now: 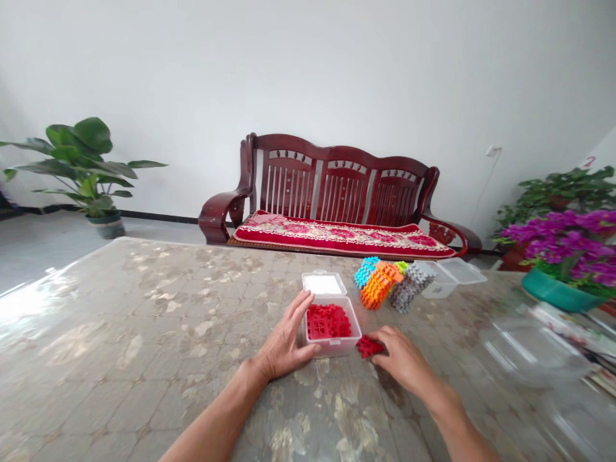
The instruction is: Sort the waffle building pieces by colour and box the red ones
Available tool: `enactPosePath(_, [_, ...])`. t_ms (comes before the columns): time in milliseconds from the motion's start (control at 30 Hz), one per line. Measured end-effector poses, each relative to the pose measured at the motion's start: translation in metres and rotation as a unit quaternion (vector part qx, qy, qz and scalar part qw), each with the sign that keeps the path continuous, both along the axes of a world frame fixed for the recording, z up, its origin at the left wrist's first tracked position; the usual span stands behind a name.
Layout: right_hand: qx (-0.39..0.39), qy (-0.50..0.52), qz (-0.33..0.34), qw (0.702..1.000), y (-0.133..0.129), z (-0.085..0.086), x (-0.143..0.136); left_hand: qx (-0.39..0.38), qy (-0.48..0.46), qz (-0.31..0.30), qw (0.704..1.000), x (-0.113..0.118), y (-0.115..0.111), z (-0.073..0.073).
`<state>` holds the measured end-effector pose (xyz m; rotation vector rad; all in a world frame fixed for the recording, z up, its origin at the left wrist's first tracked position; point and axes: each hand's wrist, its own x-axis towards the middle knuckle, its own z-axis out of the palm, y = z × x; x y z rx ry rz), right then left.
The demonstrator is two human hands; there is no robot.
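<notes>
A clear plastic box (pixel 357 319) stands on the table with its lid (pixel 324 283) tipped back behind it. Red interlocking plastic building pieces (pixel 328 321) fill much of it. My left hand (pixel 289 337) is curved round the box's left side, thumb at the front and fingers toward the back corner. Just right of the box, the fingers of my right hand (pixel 402 356) close on a few more red building pieces (pixel 369 346) at the tabletop. How many of these it grips is hidden by the fingers.
Behind the box stand stacked blue (pixel 366 273), orange (pixel 379 285) and grey pieces (pixel 410 287), beside another open clear box (pixel 440 282). Clear plastic containers (pixel 534 350) and a teal flower pot (pixel 558 290) occupy the right. A wooden bench (pixel 337 192) stands beyond the patterned table (pixel 144 333).
</notes>
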<state>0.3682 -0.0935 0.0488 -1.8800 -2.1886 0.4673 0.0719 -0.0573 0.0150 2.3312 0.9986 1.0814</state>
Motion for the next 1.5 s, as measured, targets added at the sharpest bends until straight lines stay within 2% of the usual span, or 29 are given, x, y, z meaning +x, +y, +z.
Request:
enactPosePath(233, [0.008, 0.018, -0.002, 1.0, -0.001, -0.006, 0.01, -0.002, -0.004, 0.001, 1.0, 0.0, -0.001, 0.002])
enactPosePath(333, [0.031, 0.054, -0.039, 0.997, 0.002, -0.003, 0.019, -0.003, -0.002, 0.001, 1.0, 0.0, -0.001, 0.0])
enactPosePath(433, [0.077, 0.112, -0.066, 0.989, 0.01, 0.012, 0.02, -0.002, -0.002, -0.001, 1.0, 0.0, 0.0, -0.001])
enactPosePath(533, [0.104, 0.145, -0.024, 0.984, 0.019, 0.037, 0.005, 0.0, -0.004, 0.0, 1.0, 0.0, 0.0, -0.002])
enactPosePath(633, [0.111, 0.113, 0.051, 0.986, 0.028, 0.06, -0.021, 0.002, -0.005, 0.0, 1.0, 0.001, 0.0, -0.002])
enactPosePath(700, [0.118, 0.076, 0.087, 0.986, 0.032, 0.068, -0.037, 0.001, -0.006, -0.003, 1.0, 0.001, -0.001, -0.001])
enactPosePath(900, [0.081, -0.033, 0.163, 0.983, 0.039, 0.07, -0.054, -0.003, -0.009, -0.007, 1.0, 0.001, -0.001, 0.0])
enactPosePath(1167, [0.086, -0.123, 0.21, 0.966, 0.036, 0.075, -0.056, -0.004, -0.007, -0.01, 1.0, 0.0, 0.001, -0.002])
enactPosePath(1367, [0.103, -0.167, 0.185, 0.963, 0.034, 0.079, -0.061, 0.001, -0.008, -0.006, 1.0, 0.001, -0.001, 0.0])
enactPosePath(1500, [0.104, -0.181, 0.203, 0.957, 0.034, 0.083, -0.064, 0.002, -0.005, 0.0, 1.0, 0.001, 0.0, -0.001])
